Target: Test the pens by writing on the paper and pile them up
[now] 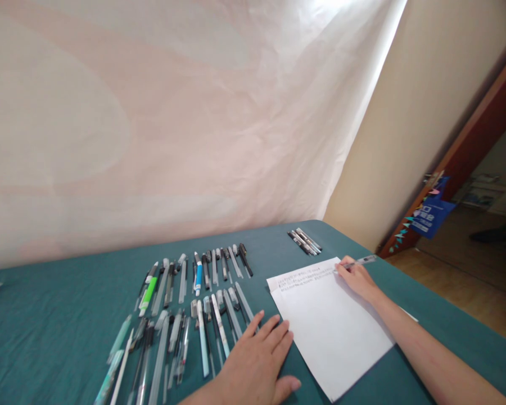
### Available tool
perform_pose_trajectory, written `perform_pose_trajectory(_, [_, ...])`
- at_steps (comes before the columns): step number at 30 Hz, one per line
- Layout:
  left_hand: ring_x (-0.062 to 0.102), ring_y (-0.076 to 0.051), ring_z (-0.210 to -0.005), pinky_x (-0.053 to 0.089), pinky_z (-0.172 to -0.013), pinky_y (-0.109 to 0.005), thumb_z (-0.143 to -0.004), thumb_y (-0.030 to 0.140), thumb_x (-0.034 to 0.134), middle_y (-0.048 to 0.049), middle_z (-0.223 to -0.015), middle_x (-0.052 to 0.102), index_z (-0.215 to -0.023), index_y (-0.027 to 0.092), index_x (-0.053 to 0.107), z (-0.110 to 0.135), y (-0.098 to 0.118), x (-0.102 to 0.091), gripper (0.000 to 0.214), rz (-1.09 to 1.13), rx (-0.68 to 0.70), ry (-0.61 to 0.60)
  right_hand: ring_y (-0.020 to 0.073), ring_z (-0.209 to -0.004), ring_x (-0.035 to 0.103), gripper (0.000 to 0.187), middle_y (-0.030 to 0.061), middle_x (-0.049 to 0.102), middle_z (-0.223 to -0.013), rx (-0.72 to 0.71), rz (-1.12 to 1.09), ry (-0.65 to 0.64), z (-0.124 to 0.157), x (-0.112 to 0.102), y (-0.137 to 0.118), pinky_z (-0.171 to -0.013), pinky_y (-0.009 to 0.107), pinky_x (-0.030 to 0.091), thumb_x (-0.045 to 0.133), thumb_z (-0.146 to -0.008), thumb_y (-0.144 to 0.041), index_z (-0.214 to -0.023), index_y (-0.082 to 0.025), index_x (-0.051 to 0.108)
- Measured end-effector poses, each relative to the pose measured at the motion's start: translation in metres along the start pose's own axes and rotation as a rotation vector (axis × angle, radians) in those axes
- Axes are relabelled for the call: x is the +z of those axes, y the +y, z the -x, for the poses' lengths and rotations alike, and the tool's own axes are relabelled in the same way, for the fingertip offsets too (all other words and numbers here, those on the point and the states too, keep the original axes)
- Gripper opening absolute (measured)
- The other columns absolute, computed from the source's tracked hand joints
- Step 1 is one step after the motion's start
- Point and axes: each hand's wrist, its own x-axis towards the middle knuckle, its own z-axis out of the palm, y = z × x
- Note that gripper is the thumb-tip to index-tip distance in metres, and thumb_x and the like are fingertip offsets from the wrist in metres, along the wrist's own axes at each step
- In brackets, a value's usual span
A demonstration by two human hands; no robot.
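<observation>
pen [366, 260], just one, sits in the right fingers [344, 270].

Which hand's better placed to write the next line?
Right, probably: the right hand grips a pen over the paper, near the written lines. The left hand is spread palm-down beside the paper, apparently without a pen.

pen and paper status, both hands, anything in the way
Right hand gripping pen over paper. Left hand palm-down by paper's left edge. Handwritten lines near paper's top. Loose pens close beside left hand.
</observation>
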Motion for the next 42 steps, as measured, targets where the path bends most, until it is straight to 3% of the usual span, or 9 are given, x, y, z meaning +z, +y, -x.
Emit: perform_pose_trajectory(42, [0.023,-0.023,-0.128,0.008,-0.107,-0.04,-0.085,0.056,0.022,-0.0031,-0.138,0.031,-0.133,0.022,0.031,-0.0012,-0.0024,0.0025,0.06,-0.006,0.0,0.014,0.0151,-0.054,0.05,0.023,-0.003,0.052,-0.05,0.019,-0.038,0.018,-0.0002,0.0005,-0.0007,-0.052,0.024,0.033,0.043,-0.071,-0.04,-0.06,-0.02,0.05])
